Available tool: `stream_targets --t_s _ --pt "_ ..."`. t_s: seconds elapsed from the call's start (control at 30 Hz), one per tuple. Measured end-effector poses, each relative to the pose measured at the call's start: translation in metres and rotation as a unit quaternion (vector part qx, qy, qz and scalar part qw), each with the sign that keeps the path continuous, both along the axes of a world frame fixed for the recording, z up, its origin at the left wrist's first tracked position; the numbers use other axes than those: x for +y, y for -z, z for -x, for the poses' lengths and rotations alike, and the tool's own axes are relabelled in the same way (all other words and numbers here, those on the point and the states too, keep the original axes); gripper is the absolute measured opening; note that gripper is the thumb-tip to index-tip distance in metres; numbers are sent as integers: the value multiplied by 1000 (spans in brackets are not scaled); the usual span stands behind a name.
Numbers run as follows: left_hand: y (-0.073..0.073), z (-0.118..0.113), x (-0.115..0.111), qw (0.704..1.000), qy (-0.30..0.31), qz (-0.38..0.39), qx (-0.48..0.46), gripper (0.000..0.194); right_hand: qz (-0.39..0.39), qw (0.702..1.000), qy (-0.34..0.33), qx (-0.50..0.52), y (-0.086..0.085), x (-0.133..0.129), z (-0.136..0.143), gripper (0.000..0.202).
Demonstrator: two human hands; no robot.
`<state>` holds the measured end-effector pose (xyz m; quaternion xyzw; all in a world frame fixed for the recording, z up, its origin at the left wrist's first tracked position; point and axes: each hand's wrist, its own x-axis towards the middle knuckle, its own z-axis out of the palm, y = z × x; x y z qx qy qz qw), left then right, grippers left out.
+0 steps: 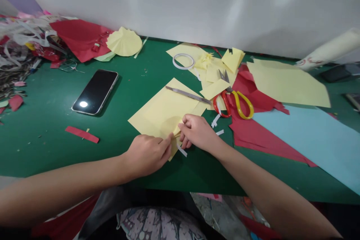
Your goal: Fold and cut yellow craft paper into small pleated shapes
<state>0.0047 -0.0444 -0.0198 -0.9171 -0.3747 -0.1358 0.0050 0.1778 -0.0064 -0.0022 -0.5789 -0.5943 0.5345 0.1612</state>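
Note:
My left hand [150, 153] and my right hand [198, 133] meet over the near corner of a pale yellow paper sheet [157, 110]. Pinched between the fingertips of both is a small folded piece of yellow paper [177, 131], partly hidden by the fingers. A slim metal tool [188, 94], perhaps tweezers, lies across the sheet's far right side. Below my right fingers rests a thin white strip [182, 151]. Scissors [243, 105] with one red and one yellow handle lie to the right, blades pointing away.
A phone [95, 92] and a red paper strip [81, 134] lie left. Behind are a tape roll [183, 61], yellow scraps and a pleated paper fan [124, 42]. Red paper [258, 131] and a blue sheet [315, 131] cover the right. Clutter [17, 60] fills the far left.

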Motion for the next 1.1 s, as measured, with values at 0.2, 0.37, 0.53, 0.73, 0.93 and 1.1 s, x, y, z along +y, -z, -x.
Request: stream_targets --t_s 0.2,0.37,0.53,0.73,0.93,1.1 --pt "1 0 2 998 35 -20 47 32 -6 1000 16 -3 -3 -2 2 7" --pt "1 0 2 994 62 -54 71 31 -5 1000 28 -5 -3 -2 3 10" --pt "-1 -2 1 991 79 -47 100 32 -13 999 24 -22 -2 -2 3 11" --pt "-4 -1 1 987 93 -11 132 39 -17 999 23 -32 -1 -1 3 12" --pt "-1 1 5 999 12 42 21 31 -16 999 18 -22 -1 -2 2 11" --pt "-1 1 10 995 -61 66 -34 27 -10 1000 13 1 -1 -2 0 11"
